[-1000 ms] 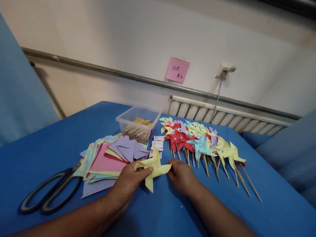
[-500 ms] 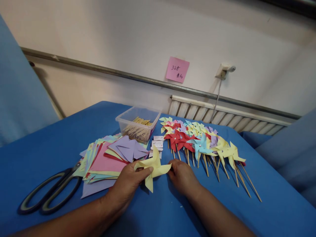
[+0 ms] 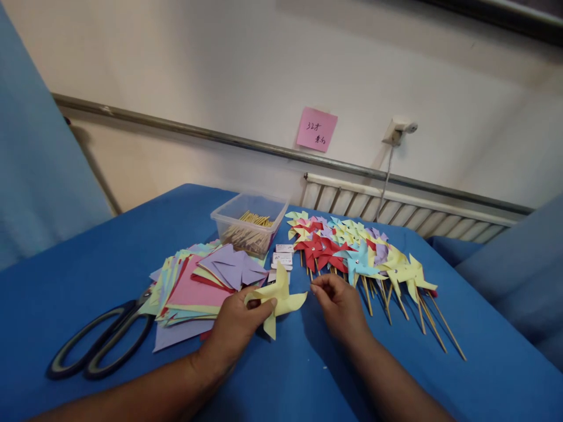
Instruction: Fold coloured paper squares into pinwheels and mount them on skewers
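Observation:
A yellow paper pinwheel (image 3: 282, 300) without a stick is pinched at its centre by my left hand (image 3: 240, 321), the thumb lying on its front. To the right of it, apart from the paper, my right hand (image 3: 341, 305) has thumb and forefinger pressed together. Something tiny shows at those fingertips, too small to name. Behind my left hand lies a stack of coloured paper squares (image 3: 197, 287), with a purple cut sheet (image 3: 237, 266) on top. Small white boxes (image 3: 282, 257) stand just beyond the yellow pinwheel.
Large dark-handled scissors (image 3: 103, 337) lie left of the paper stack. A clear plastic bin (image 3: 224, 225) holds many thin wooden sticks (image 3: 250, 228). Finished pinwheels on sticks (image 3: 358, 258) lie in rows at the right on the blue table cover (image 3: 109, 240). A radiator (image 3: 404, 205) runs along the wall behind.
My right hand has moved away from the pinwheel's right blade, and its pinched fingertips now show. My left hand still holds the pinwheel. The view has shifted slightly.

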Tool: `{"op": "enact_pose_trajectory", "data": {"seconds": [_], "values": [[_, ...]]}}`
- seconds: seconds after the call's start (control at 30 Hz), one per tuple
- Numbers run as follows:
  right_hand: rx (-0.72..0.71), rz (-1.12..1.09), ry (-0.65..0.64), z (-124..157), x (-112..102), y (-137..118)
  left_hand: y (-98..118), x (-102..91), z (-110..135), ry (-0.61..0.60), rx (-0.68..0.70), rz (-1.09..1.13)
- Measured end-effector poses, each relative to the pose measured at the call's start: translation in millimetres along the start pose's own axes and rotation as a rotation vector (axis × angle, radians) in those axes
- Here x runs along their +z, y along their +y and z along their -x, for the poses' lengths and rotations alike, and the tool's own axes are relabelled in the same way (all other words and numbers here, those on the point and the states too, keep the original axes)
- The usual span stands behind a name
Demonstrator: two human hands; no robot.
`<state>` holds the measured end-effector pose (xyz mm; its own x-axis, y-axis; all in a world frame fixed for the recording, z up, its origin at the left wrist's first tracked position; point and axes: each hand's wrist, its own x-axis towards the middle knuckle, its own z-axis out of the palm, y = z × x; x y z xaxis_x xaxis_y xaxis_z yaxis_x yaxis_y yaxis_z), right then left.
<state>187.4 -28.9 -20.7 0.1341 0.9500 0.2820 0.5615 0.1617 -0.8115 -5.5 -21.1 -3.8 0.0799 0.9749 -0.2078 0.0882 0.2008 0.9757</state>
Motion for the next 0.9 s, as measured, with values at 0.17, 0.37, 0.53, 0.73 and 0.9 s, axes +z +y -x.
{"op": "enact_pose_trajectory", "data": {"seconds": [0.17,0.37,0.53,0.73,0.9], "values": [[0.018,-0.244,-0.016,32,5,-35,-3,3.9,-4,0.031,0.101,-0.131],[-0.055,-0.171,-0.010,37,18,-39,-4,13.0,-1,-0.027,0.165,-0.172],[-0.090,-0.101,-0.025,32,21,-24,0,16.5,5,-0.054,0.150,-0.174],[-0.069,-0.104,-0.035,32,24,-21,2,16.6,5,-0.059,0.133,-0.161],[-0.092,-0.109,-0.030,33,25,-19,1,15.6,4,-0.046,0.144,-0.198]]}}
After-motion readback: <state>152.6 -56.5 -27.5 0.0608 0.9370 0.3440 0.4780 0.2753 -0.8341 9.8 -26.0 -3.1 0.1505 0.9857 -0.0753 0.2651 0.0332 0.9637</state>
